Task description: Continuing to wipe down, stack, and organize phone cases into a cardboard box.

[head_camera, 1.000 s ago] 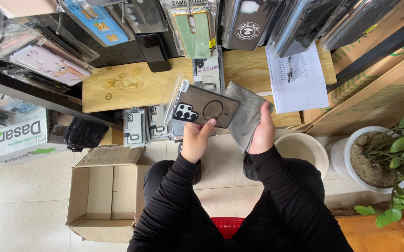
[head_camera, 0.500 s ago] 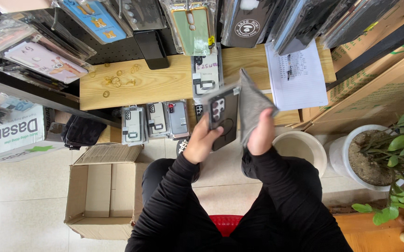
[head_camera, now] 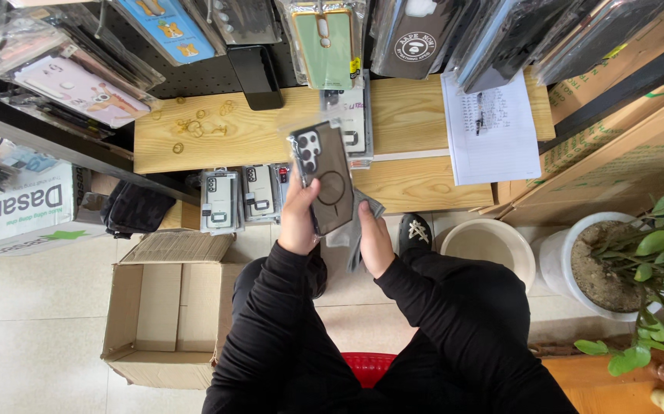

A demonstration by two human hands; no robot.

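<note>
Turned upright since the half second before: one dark phone case [head_camera: 323, 178], earlier held slanted toward 1 o'clock, now standing with its camera cutout at 12 o'clock and its back ring facing the camera. Raised a little higher too, in front of the near edge of the wooden surface [head_camera: 255, 138].

Counted: one dark phone case, one grey cloth [head_camera: 353, 230], two hands. Three packaged cases [head_camera: 246, 195] in a row at 9 o'clock of the left hand, just beside it. One open cardboard box [head_camera: 159, 307] on the floor at 7 o'clock, one white bucket [head_camera: 488, 247] at 3 o'clock, one potted plant [head_camera: 616, 268] beyond it, one sheet of paper [head_camera: 491, 130] at 1 o'clock.

Open room between the box and the bucket, filled only by the knees; bare wood on the surface at 11 o'clock.

Left hand [head_camera: 299, 222]: wrist bent up, grip clamped on the left long edge of the dark phone case. Right hand [head_camera: 376, 244]: lower, grip closed on the grey cloth, which hangs folded just under the case.
</note>
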